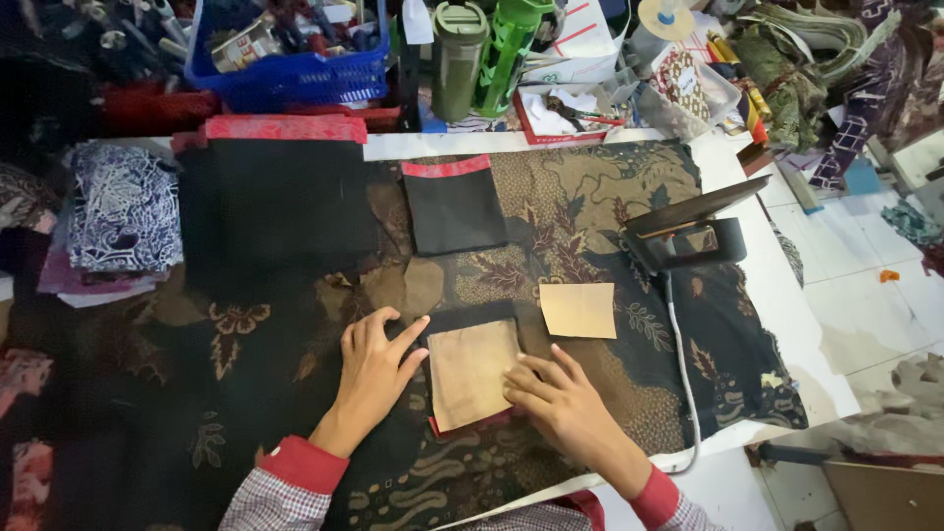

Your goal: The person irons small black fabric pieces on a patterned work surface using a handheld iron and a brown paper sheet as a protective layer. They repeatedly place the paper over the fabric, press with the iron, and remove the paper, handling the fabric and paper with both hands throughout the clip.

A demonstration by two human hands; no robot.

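Left hand: I see my left hand point(372, 366) lying flat near the front edge of the bench point(787, 295), fingers spread apart and clamped on nothing, the fingertips touching the left border of the black fabric piece point(462, 320).
Right hand: my right hand point(556, 393) rests open, fingers loosely apart, pressing the right side of the tan card template point(470, 372); it grips nothing.
Tan card template: it lies on the black fabric piece between my two hands, near the middle of the front edge, slightly tilted, with a red strip of the fabric showing under its lower border.
Second card: a smaller tan card point(578, 310) lies flat just beside my right hand, toward the right edge of the bench, apart from the template.
Iron: a dark iron point(688, 228) stands on its heel near the right edge, its cord point(680, 374) running down toward the front edge.
Finished pocket: a black piece with red trim point(454, 205) lies toward the back edge, on the brown patterned cloth point(590, 197) that covers the bench.
Stack: a larger black pile with red edging point(275, 197) sits at the back left.
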